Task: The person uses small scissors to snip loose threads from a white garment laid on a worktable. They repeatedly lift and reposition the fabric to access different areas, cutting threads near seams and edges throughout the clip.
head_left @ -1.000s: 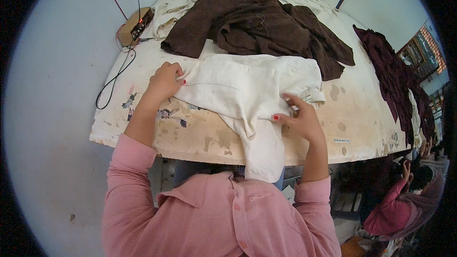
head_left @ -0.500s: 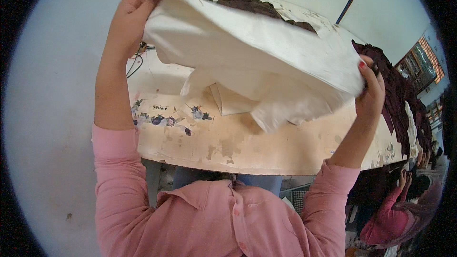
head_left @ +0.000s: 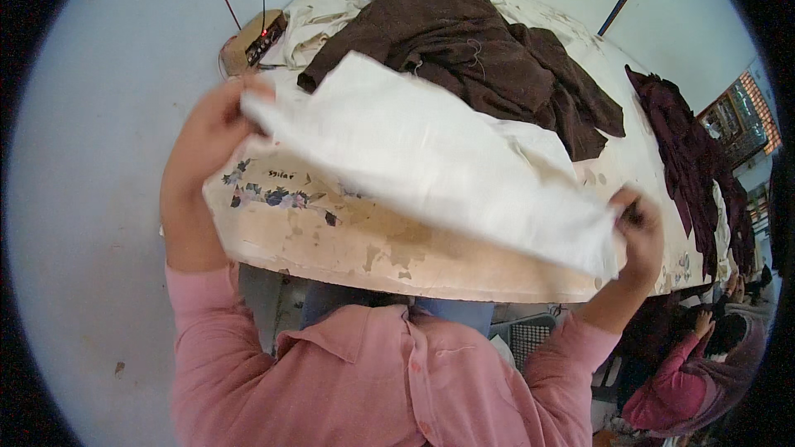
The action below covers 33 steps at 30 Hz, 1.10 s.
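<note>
A white garment (head_left: 447, 161) is stretched between my two hands above the table (head_left: 389, 261), blurred by motion. My left hand (head_left: 219, 128) grips one end of its near edge, and its fingers are smeared. At the other end my right hand (head_left: 638, 228) is closed on the cloth, lower and nearer to me. The far part of the garment spreads toward a dark brown garment (head_left: 464, 41) that lies crumpled on the table. Which part of the white garment each hand holds I cannot make out.
A small box with a red light (head_left: 263, 37) and a cord stands by the left wall. White cloth (head_left: 310, 33) lies beside it. Dark maroon garments (head_left: 683, 157) hang over the table's right side. Lower right, another person (head_left: 679, 381) sits near a grey basket (head_left: 530, 338).
Both hands have come down and nearer to me, bringing the white garment lower over the table. The brown garment and the box at the left now show more fully.
</note>
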{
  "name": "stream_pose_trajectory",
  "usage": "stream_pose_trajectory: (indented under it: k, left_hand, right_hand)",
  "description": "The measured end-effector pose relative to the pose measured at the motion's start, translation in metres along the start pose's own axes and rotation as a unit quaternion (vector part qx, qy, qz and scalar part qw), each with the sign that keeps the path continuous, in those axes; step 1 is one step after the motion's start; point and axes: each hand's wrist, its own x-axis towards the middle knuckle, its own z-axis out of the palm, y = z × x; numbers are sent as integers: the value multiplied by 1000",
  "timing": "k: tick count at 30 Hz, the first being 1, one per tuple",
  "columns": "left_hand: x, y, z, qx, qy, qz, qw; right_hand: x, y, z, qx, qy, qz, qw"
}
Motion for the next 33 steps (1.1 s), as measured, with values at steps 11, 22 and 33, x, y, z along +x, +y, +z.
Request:
stream_pose_trajectory:
  k: [11, 22, 33]
  left_hand:
    - [-16, -25, 66, 216, -107, -69, 968]
    - [68, -64, 110, 171, -69, -193, 964]
    - [96, -63, 170, 231, -138, 70, 961]
  right_hand:
    - [-62, 90, 70, -154, 214, 322, 910]
    - [-47, 83, 119, -243, 192, 223, 924]
    - [6, 26, 167, -288, 27, 131, 948]
